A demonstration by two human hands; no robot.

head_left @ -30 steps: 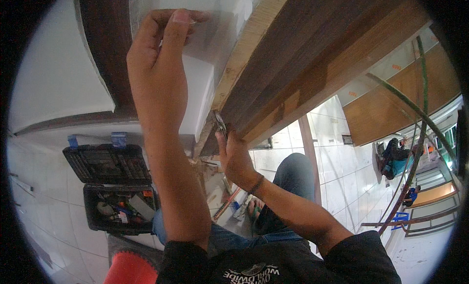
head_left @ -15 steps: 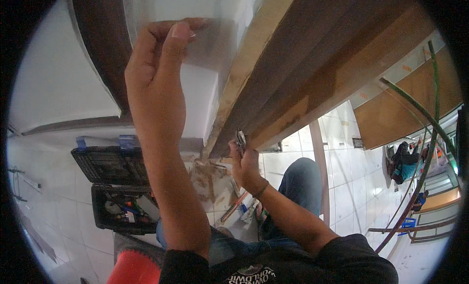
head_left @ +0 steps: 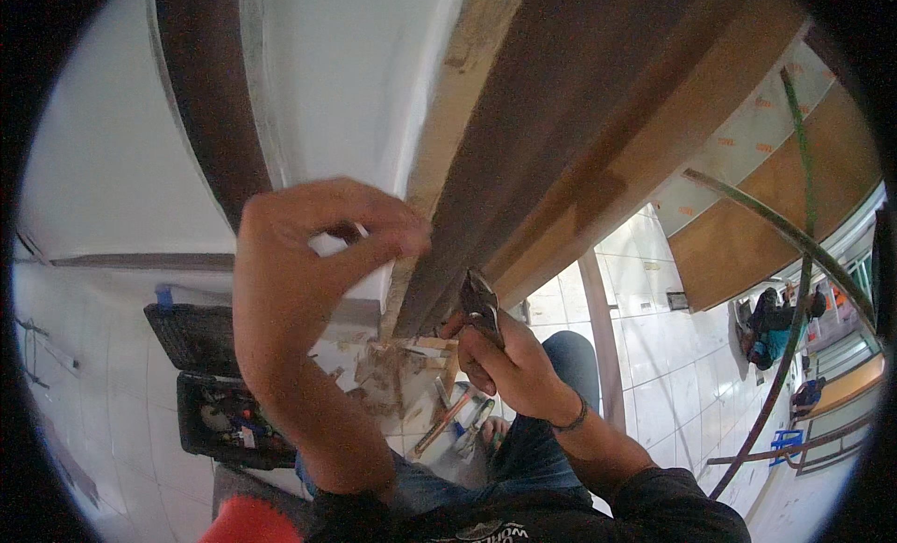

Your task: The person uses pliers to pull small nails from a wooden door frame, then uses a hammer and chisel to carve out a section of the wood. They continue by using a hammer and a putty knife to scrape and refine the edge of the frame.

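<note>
Head view: a pair of pliers (head_left: 481,305) is held in the right hand (head_left: 514,365), its metal nose raised against the lower edge of a dark wooden beam (head_left: 561,169) that runs overhead. The right grip is wrapped tight round the pliers' handles; whether the nose itself is closed on anything cannot be told. The left hand (head_left: 299,263) is lifted beside a pale timber strip (head_left: 448,141), thumb and forefinger pressed together on what looks like a small pale object (head_left: 360,231), too small to be identified.

By judgement, the step in hand is work at the joint between beam and strip, with the small piece being steadied or set while the tool is brought up. A firm squeeze and a steady wrist would be called for next, since the nose sits close to the wood's edge.

Both forearms are raised from the lower edge, the left bent steeply upward with its wrist curled, the right angled inward with a dark band at the wrist. An open black toolbox (head_left: 220,393) and scattered wood scraps (head_left: 392,379) are seen on the tiled floor (head_left: 654,356) below.
</note>
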